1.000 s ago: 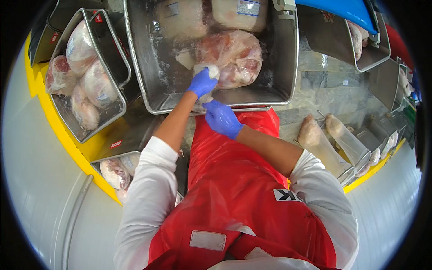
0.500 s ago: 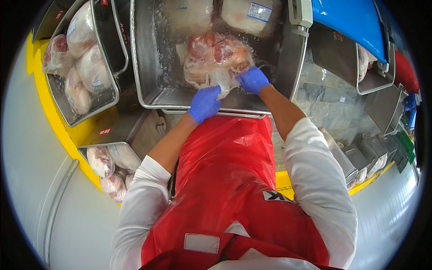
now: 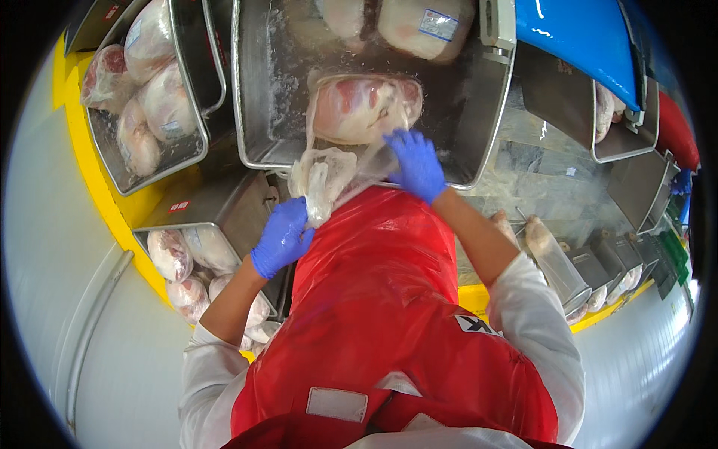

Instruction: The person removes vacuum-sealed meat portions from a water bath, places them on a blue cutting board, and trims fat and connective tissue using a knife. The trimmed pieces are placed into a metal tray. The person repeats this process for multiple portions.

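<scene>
We are looking down past a glossy red apron at two hands in blue gloves working over a steel tray. Our left hand is closing its grip around the gathered neck of a clear plastic bag, fingers curled tight on the twisted film, likely so the loose end stays bunched and pulled toward the body. Our right hand is resting with fingers spread and flat on the stretched film just below the meat, its grip apart, seemingly pressing the bag down to hold it steady.

The bagged cut of meat is lying inside the tray, just beyond the right hand and up and to the right of the left grip. It looks rounded, pink and pale, slick under wrinkled, cloudy plastic. Farther beyond it, wrapped cuts are sitting at the tray's far end. To the left of the left grip, a metal bin is holding more wrapped pieces, and another bin of them sits just beside that wrist.
</scene>
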Tool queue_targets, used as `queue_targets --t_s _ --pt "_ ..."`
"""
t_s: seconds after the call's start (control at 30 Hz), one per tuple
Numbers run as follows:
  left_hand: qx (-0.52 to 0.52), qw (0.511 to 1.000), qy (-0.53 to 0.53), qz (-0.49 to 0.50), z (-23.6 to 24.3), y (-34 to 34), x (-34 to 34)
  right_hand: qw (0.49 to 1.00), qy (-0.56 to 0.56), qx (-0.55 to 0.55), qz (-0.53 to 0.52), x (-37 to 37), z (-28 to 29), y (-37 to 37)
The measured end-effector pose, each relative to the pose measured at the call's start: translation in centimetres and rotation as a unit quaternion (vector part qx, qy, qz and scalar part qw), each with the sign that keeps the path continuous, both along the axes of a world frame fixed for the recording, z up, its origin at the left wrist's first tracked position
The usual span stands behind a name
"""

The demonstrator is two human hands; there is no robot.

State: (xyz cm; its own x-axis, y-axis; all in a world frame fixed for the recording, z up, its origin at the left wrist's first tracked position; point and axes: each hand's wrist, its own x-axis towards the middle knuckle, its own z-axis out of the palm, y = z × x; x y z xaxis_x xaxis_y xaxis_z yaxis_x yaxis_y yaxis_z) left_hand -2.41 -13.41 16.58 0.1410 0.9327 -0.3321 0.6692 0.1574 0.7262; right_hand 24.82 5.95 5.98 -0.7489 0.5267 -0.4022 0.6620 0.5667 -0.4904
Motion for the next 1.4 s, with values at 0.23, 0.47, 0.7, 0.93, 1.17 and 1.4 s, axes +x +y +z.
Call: queue_targets --t_s 0.23,0.47,0.7,0.93,1.17,1.4 --pt "-0.012 0.999 -0.028 -0.011 1.2 2.7 0.0 0.986 0.15 0.044 0.058 -3.7 -11.3 6.1" --pt "-0.06 0.998 -0.01 0.025 -0.1 0.7 0.8 0.971 -0.16 -0.069 0.164 -1.1 -13.7 7.8" --pt "0.005 0.997 0.06 0.04 -3.7 2.1 -0.2 0.992 0.059 -0.101 0.057 1.0 -4.9 -1.8" --pt "0.119 0.99 -0.062 -0.041 -14.4 10.2 4.2 0.967 0.163 -0.164 -0.104 -4.1 -0.8 -5.4" --pt "-0.087 0.983 -0.091 -0.135 -18.3 10.1 6.4 0.962 0.163 -0.169 -0.138 -3.2 -2.2 -1.2" --pt "-0.053 0.984 -0.007 -0.17 -19.4 9.6 6.9 0.935 -0.194 -0.091 -0.284 3.7 -27.4 10.9"
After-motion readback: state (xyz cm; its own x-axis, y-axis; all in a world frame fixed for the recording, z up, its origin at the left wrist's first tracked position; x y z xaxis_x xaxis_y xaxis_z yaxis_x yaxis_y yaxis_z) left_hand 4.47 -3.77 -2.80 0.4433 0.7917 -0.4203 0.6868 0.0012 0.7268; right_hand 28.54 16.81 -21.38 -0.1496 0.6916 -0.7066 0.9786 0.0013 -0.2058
